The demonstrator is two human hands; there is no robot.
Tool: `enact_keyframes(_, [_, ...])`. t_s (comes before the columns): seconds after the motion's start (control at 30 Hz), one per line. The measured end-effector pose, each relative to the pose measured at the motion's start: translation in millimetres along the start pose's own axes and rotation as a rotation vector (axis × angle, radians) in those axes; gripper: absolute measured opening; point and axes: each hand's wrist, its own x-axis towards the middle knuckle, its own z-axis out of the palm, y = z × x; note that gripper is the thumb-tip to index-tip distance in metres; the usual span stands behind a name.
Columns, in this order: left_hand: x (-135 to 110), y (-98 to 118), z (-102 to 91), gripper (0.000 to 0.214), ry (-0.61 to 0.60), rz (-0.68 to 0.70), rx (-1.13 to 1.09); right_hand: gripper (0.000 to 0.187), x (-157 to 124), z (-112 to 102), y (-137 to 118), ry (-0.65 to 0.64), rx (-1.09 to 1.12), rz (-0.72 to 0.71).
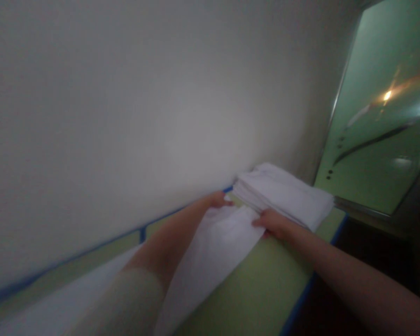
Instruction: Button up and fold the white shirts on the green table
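Observation:
A long white cloth (pixel 213 247) lies stretched across a light green table (pixel 252 289) with a blue edge. My left hand (pixel 219 199) grips the cloth's far corner by the wall, fingers closed on it. My right hand (pixel 271 223) pinches the cloth's other far corner. Just beyond both hands sits a stack of folded white cloths (pixel 283 193), and my right hand touches its near side.
A plain pale wall (pixel 126 116) runs along the table's far side. A green glossy panel in a metal frame (pixel 381 126) stands at the right, reflecting lights. Dark floor (pixel 371 252) lies beyond the table's right edge.

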Motion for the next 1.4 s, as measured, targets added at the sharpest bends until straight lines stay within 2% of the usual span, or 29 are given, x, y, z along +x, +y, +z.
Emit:
enact_keyframes(0.1, [4, -3, -16.6, 0.046, 0.01, -0.062, -0.001, 0.008, -3, -3, -5, 0.032, -0.048, -0.015])
enact_keyframes(0.27, [1, 1, -67.2, 0.051, 0.09, -0.059, -0.138, 0.014, -6, -15, -34, 0.181, -0.197, -0.099])
enact_keyframes(0.4, [-7, 3, -114.0, 0.047, 0.171, 0.025, -0.151, 0.018, -12, -31, -76, 0.197, -0.33, -0.298])
enact_keyframes(0.47, [-16, -3, -137.4, 0.042, 0.144, 0.055, -0.126, 0.018, -18, -30, -99, 0.176, -0.432, -0.419])
enact_keyframes(0.53, [-29, -18, -159.0, 0.036, 0.08, 0.062, -0.071, 0.017, -23, -19, -120, 0.157, -0.571, -0.533])
enact_keyframes(0.6, [-47, -39, -177.4, 0.033, 0.032, 0.024, 0.004, 0.017, -23, 1, -136, 0.127, -0.687, -0.668])
enact_keyframes(0.7, [-77, -77, -195.9, 0.035, -0.005, -0.105, 0.077, 0.018, -18, 45, -155, 0.068, -0.801, -0.891])
enact_keyframes(0.77, [-101, -103, -200.3, 0.037, -0.017, -0.196, 0.098, 0.02, -15, 79, -162, -0.001, -0.858, -1.026])
enact_keyframes(0.87, [-148, -135, -192.6, 0.035, -0.004, -0.267, 0.074, 0.026, -22, 136, -160, -0.127, -0.932, -1.205])
enact_keyframes(0.93, [-187, -153, -177.7, 0.031, 0.036, -0.293, 0.039, 0.027, -36, 178, -150, -0.209, -0.983, -1.288])
enact_keyframes(1.03, [-252, -173, -141.4, 0.027, 0.122, -0.385, 0.032, 0.025, -62, 241, -118, -0.348, -1.058, -1.346])
enact_keyframes(1.13, [-308, -190, -93.3, 0.031, 0.124, -0.503, 0.029, 0.022, -80, 293, -77, -0.496, -1.118, -1.387])
enact_keyframes(1.2, [-333, -200, -60.5, 0.034, 0.119, -0.543, 0.02, 0.017, -84, 316, -51, -0.577, -1.16, -1.405])
enact_keyframes(1.27, [-348, -208, -31.9, 0.035, 0.145, -0.564, 0.032, 0.013, -84, 330, -32, -0.637, -1.193, -1.418])
enact_keyframes(1.4, [-353, -217, 4.4, 0.036, 0.197, -0.591, 0.036, 0.019, -84, 335, -11, -0.682, -1.197, -1.461])
